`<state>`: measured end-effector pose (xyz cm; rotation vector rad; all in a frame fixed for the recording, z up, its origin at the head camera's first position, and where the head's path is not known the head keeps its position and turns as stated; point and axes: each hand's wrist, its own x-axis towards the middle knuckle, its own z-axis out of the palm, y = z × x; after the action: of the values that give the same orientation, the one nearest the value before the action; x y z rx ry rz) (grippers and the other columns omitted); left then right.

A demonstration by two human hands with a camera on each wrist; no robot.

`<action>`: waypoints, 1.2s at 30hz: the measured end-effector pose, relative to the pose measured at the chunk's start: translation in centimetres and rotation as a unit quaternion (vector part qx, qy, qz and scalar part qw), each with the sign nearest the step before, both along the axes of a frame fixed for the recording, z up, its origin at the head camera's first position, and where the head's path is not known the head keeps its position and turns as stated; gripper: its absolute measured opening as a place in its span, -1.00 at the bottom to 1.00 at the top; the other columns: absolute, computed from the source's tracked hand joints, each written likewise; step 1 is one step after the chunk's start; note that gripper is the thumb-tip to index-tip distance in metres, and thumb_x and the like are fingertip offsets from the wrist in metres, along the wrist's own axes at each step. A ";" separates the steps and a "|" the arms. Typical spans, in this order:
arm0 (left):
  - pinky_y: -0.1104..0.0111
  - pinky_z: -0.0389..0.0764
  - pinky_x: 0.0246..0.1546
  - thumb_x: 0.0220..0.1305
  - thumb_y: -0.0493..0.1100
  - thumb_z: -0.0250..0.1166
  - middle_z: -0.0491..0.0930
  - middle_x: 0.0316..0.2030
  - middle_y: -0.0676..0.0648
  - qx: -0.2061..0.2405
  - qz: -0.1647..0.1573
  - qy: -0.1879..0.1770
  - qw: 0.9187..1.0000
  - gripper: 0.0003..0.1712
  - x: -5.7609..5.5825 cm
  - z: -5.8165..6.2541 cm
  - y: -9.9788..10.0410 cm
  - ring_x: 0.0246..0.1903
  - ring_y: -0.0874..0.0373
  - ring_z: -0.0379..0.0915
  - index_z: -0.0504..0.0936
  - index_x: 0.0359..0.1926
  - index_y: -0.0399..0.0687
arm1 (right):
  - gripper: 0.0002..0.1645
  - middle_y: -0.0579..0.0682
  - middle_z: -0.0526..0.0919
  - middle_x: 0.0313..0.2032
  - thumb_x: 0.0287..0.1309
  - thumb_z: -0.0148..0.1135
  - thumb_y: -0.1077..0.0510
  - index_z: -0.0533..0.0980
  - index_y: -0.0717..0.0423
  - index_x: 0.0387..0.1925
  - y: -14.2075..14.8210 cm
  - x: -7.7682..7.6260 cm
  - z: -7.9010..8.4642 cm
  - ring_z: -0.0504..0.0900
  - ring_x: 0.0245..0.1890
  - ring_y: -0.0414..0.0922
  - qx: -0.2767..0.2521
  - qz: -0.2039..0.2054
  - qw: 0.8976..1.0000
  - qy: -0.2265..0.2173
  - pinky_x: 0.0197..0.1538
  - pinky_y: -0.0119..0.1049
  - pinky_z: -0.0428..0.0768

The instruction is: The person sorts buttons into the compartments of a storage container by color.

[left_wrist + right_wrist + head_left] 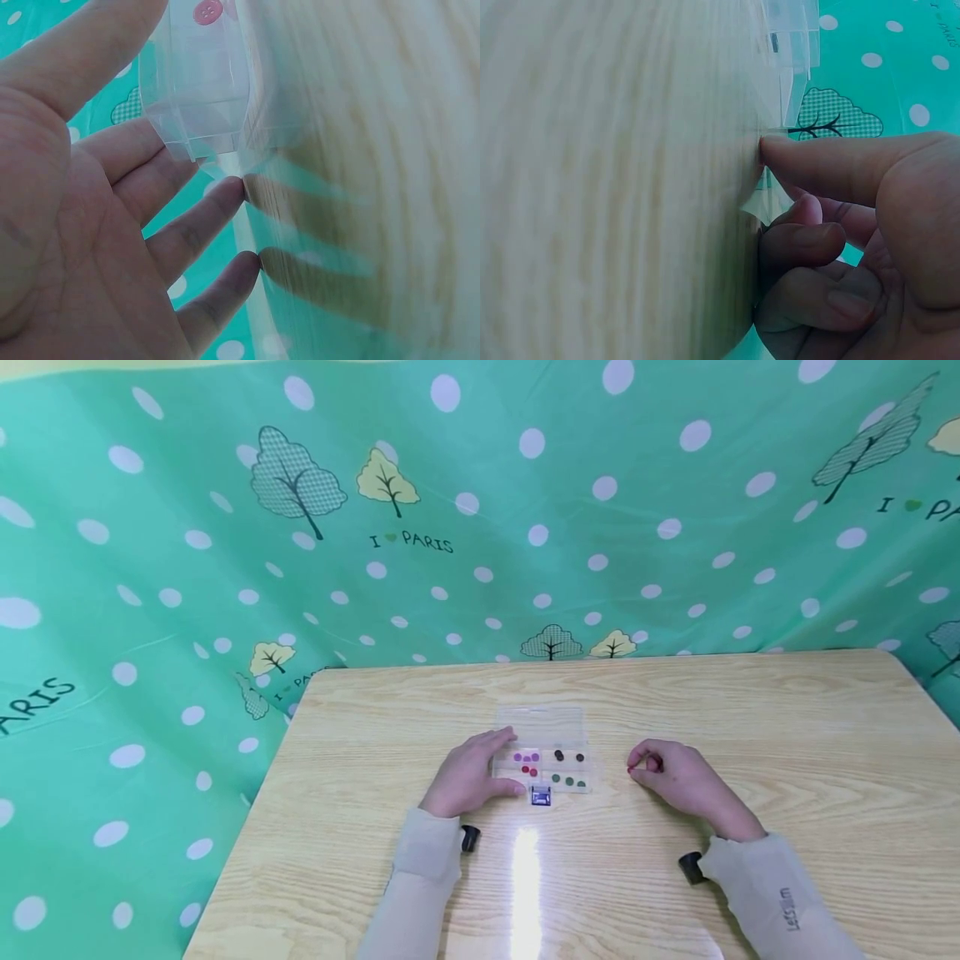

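A clear plastic compartment box (564, 768) lies on the table with its see-through lid (540, 725) open at the back. Its compartments hold purple buttons (527, 758), red buttons (529, 771), dark brown buttons (558, 755) and green buttons (569, 782). My left hand (467, 774) holds the box at its left end, thumb along the front and fingers behind. Right of the box, my right hand (678, 774) pinches a small red button (630, 769) between thumb and forefinger, low at the tabletop. The other fingers of that hand are curled in.
A small blue-and-white piece (541, 795) sits at the box's front edge. The wooden table (360, 760) reaches back to a green dotted curtain (450, 593). Each wrist carries a black camera, the left camera (470, 838) and the right camera (692, 867).
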<state>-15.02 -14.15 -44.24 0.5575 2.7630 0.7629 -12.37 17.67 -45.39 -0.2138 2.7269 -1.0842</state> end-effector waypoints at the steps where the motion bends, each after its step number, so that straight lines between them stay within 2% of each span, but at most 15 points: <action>1: 0.05 0.21 0.46 0.02 0.14 0.55 0.31 0.45 -0.01 0.000 -0.001 0.001 1.000 -0.03 0.0 0.0 0.0 0.44 -0.03 0.19 0.40 0.43 0.00 | -0.96 -0.05 0.42 -0.49 0.30 0.28 0.24 0.59 0.14 -0.23 0.0 0.0 0.0 0.35 -0.49 -0.12 0.001 -0.001 1.000 0.000 -0.43 -0.35 0.30; 18: 0.06 0.20 0.46 0.01 0.14 0.56 0.31 0.45 0.00 0.001 0.002 -0.001 1.000 -0.02 -0.1 -0.1 0.1 0.45 -0.02 0.18 0.40 0.44 0.00 | -0.92 -0.04 0.42 -0.48 0.35 0.21 0.23 0.57 0.17 -0.28 -0.3 -0.1 0.1 0.37 -0.44 -0.10 0.024 -0.017 0.999 -0.014 -0.41 -0.33 0.32; 26: 0.04 0.21 0.46 0.00 0.14 0.56 0.31 0.45 0.01 0.001 0.003 -0.001 1.000 -0.02 0.0 -0.1 0.0 0.44 -0.03 0.18 0.41 0.43 0.01 | -0.86 -0.03 0.46 -0.47 0.41 0.14 0.22 0.56 0.23 -0.25 -0.4 0.0 0.2 0.38 -0.47 -0.11 0.025 -0.020 0.999 -0.019 -0.44 -0.34 0.34; 36: 0.03 0.21 0.45 0.00 0.14 0.56 0.31 0.45 0.00 0.005 0.005 -0.002 1.000 -0.02 0.1 0.0 0.0 0.44 -0.04 0.18 0.41 0.43 0.00 | -0.84 -0.03 0.45 -0.48 0.44 0.09 0.22 0.53 0.25 -0.23 -0.9 0.0 0.7 0.38 -0.50 -0.12 0.021 -0.025 0.999 -0.008 -0.49 -0.36 0.33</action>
<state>-14.96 -14.18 -44.26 0.5443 2.7604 0.7804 -12.35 16.81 -44.68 -0.1317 2.7516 -1.0340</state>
